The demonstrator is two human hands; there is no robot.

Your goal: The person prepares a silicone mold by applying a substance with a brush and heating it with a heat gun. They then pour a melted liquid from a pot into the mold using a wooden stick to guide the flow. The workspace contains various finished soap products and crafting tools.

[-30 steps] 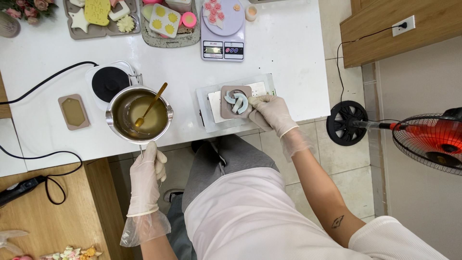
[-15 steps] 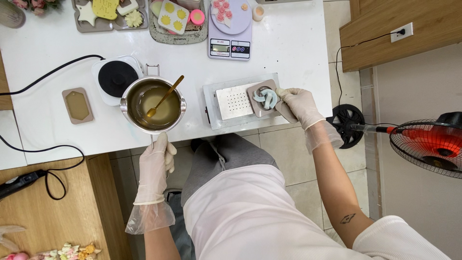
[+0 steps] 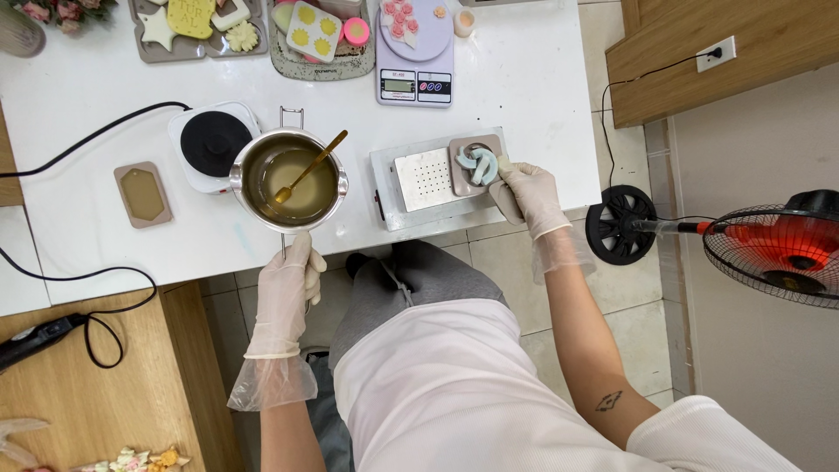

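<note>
Right hand (image 3: pixel 531 194) grips the mould (image 3: pixel 476 165) at its right edge, on the plate (image 3: pixel 426 179) just right of the pot (image 3: pixel 289 179), whose handle the left hand (image 3: pixel 288 288) clasps below it.

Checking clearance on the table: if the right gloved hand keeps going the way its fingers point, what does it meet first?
The right gloved hand points up-left and already touches the tan mould holding pale blue curved pieces; beyond lies the perforated metal plate.

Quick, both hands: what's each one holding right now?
Left hand: closed on the handle of the steel pot of amber liquid.
Right hand: gripping the brown mould with pale blue pieces.
</note>
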